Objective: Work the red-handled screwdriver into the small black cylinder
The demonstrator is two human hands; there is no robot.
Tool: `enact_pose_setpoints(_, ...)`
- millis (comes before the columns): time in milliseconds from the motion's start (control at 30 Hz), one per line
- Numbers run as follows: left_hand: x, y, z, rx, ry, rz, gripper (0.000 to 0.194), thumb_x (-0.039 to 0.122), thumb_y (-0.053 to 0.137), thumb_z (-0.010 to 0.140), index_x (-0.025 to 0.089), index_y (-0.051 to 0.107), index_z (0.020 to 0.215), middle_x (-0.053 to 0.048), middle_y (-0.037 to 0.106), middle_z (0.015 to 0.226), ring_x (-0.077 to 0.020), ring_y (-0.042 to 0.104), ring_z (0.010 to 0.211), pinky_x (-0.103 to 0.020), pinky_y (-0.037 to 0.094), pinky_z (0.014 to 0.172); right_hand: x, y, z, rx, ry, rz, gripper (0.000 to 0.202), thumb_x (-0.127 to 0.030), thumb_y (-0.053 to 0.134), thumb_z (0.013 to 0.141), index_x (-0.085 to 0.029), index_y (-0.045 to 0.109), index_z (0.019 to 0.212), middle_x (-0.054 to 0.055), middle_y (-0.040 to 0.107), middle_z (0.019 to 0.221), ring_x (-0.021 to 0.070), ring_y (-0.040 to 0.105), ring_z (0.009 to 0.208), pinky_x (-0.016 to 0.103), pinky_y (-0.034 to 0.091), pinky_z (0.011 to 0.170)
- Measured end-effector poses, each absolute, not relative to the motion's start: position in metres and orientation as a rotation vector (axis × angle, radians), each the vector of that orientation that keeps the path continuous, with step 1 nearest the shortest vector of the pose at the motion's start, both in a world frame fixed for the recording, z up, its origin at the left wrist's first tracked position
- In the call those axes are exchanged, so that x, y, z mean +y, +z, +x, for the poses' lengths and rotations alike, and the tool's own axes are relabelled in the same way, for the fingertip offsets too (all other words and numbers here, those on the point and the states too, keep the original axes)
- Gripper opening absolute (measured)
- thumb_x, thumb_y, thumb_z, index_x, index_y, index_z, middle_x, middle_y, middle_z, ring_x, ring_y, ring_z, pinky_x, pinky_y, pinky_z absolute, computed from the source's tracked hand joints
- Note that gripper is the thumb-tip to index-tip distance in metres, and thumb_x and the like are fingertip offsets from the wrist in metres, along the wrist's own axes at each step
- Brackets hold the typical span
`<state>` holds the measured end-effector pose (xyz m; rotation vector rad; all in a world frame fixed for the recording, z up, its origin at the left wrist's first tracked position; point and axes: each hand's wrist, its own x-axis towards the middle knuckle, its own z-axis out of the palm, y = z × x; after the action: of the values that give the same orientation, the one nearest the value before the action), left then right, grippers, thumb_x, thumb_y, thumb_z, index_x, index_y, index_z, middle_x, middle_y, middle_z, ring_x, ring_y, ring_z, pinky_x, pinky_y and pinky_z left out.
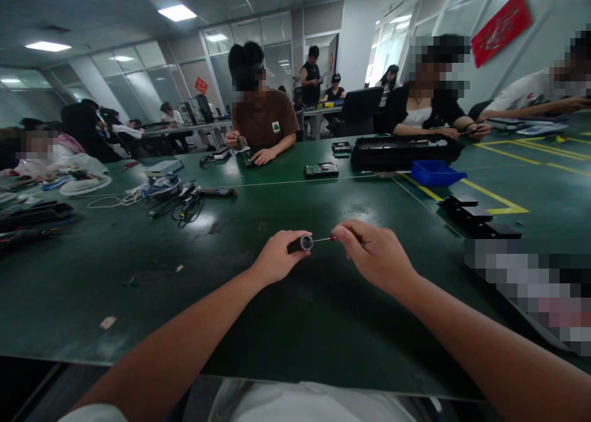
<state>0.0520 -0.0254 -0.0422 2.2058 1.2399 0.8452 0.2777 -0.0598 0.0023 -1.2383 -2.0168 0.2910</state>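
Over the middle of the green table [258, 305], my left hand [276, 259] is closed around a short black cylinder [295, 245] with a round, silvery-ringed end facing me. My right hand [373, 249] pinches the red handle of a thin screwdriver [325, 239]. The metal shaft points left, and its tip meets the right side of the cylinder's end. Whether the tip sits in a screw is too small to tell. Most of the handle is hidden by my right fingers.
A blue bin [436, 174] and black brackets [480, 219] lie to the right. Beyond my hands is a circuit-board device [321, 170]. Tangled cables [178, 200] lie left. Across the table, a person in a brown shirt [265, 120] handles small parts. A long black housing [401, 154] stands at back right.
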Motion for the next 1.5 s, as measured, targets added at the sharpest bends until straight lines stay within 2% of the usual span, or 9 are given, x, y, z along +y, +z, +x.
enact_pose_setpoints(200, -0.026, -0.0415, 0.0513, 1.243, 0.859, 2.215, 0.038, 0.027, 0.07, 0.085, 0.027, 0.065, 0.123, -0.004, 0.068, 0.117, -0.0243, 0.059, 0.108, -0.039, 0.043, 0.097, -0.062, 0.0012, 0.276, -2.014, 0.278, -1.192, 0.026, -0.029, 0.044, 0.097, -0.018, 0.056, 0.118, 0.004, 0.069, 0.078, 0.0182, 0.063, 0.065, 0.03, 0.044, 0.06)
enact_pose_setpoints(400, -0.0251, -0.0421, 0.0506, 1.266, 0.871, 2.199, 0.038, 0.025, 0.07, 0.084, 0.027, 0.065, 0.122, -0.003, 0.068, 0.117, -0.0241, 0.06, 0.108, -0.04, 0.044, 0.098, -0.062, 0.0026, 0.2761, -2.046, 0.37, -1.256, 0.024, -0.034, 0.038, 0.101, -0.021, 0.059, 0.1, 0.003, 0.067, 0.076, 0.0179, 0.062, 0.063, 0.03, 0.042, 0.057)
enact_pose_setpoints(500, -0.0242, -0.0434, 0.0501, 1.26, 0.872, 2.207, 0.039, 0.026, 0.07, 0.085, 0.027, 0.065, 0.123, -0.004, 0.068, 0.117, -0.0242, 0.059, 0.108, -0.04, 0.043, 0.099, -0.0602, -0.0005, 0.2751, -2.008, 0.369, -1.248, 0.021, -0.034, 0.041, 0.1, -0.021, 0.056, 0.107, 0.003, 0.068, 0.076, 0.0176, 0.061, 0.059, 0.03, 0.043, 0.056)
enact_pose_setpoints(667, -0.0235, -0.0443, 0.0502, 1.251, 0.871, 2.205, 0.038, 0.025, 0.071, 0.085, 0.026, 0.065, 0.123, -0.003, 0.068, 0.118, -0.0231, 0.059, 0.109, -0.039, 0.042, 0.099, -0.0586, -0.0033, 0.2743, -1.957, 0.348, -1.131, 0.02, -0.029, 0.05, 0.095, -0.02, 0.052, 0.113, 0.008, 0.07, 0.094, 0.0223, 0.068, 0.085, 0.035, 0.051, 0.074)
enact_pose_setpoints(867, -0.025, -0.0442, 0.0524, 1.25, 0.833, 2.245, 0.036, 0.026, 0.072, 0.085, 0.028, 0.066, 0.12, -0.001, 0.069, 0.112, -0.0223, 0.061, 0.102, -0.038, 0.043, 0.093, -0.059, -0.0002, 0.2764, -1.984, 0.346, -1.248, 0.029, -0.039, 0.042, 0.1, -0.021, 0.064, 0.096, 0.002, 0.066, 0.071, 0.017, 0.06, 0.059, 0.03, 0.042, 0.056)
enact_pose_setpoints(1000, -0.0233, -0.0463, 0.0505, 1.234, 0.875, 2.211, 0.038, 0.024, 0.072, 0.084, 0.027, 0.065, 0.121, -0.002, 0.068, 0.115, -0.0221, 0.06, 0.107, -0.038, 0.044, 0.097, -0.0604, -0.0005, 0.2765, -1.983, 0.345, -1.196, 0.027, -0.03, 0.044, 0.098, -0.017, 0.057, 0.117, 0.005, 0.069, 0.085, 0.019, 0.065, 0.073, 0.031, 0.046, 0.065)
enact_pose_setpoints(1067, -0.0218, -0.0478, 0.0492, 1.233, 0.888, 2.198, 0.037, 0.025, 0.072, 0.084, 0.028, 0.066, 0.121, -0.002, 0.068, 0.116, -0.022, 0.06, 0.108, -0.038, 0.043, 0.099, -0.0598, 0.0001, 0.2764, -2.004, 0.364, -1.199, 0.025, -0.026, 0.043, 0.097, -0.016, 0.057, 0.115, 0.007, 0.069, 0.091, 0.0203, 0.065, 0.081, 0.032, 0.047, 0.071)
enact_pose_setpoints(1300, -0.0207, -0.0481, 0.0478, 1.248, 0.874, 2.174, 0.036, 0.024, 0.07, 0.085, 0.028, 0.066, 0.12, -0.002, 0.068, 0.116, -0.0219, 0.06, 0.108, -0.039, 0.044, 0.099, -0.0564, 0.0014, 0.2757, -2.05, 0.441, -1.303, 0.03, -0.04, 0.041, 0.1, -0.021, 0.065, 0.1, 0.002, 0.067, 0.074, 0.0182, 0.061, 0.062, 0.031, 0.042, 0.058)
enact_pose_setpoints(1500, -0.0213, -0.0476, 0.0487, 1.243, 0.865, 2.189, 0.037, 0.023, 0.071, 0.084, 0.027, 0.065, 0.12, -0.002, 0.068, 0.113, -0.0215, 0.061, 0.106, -0.038, 0.044, 0.098, -0.0604, -0.0026, 0.2746, -2.01, 0.451, -1.193, 0.034, -0.031, 0.046, 0.097, -0.018, 0.048, 0.129, 0.007, 0.069, 0.092, 0.0208, 0.066, 0.078, 0.033, 0.049, 0.068)
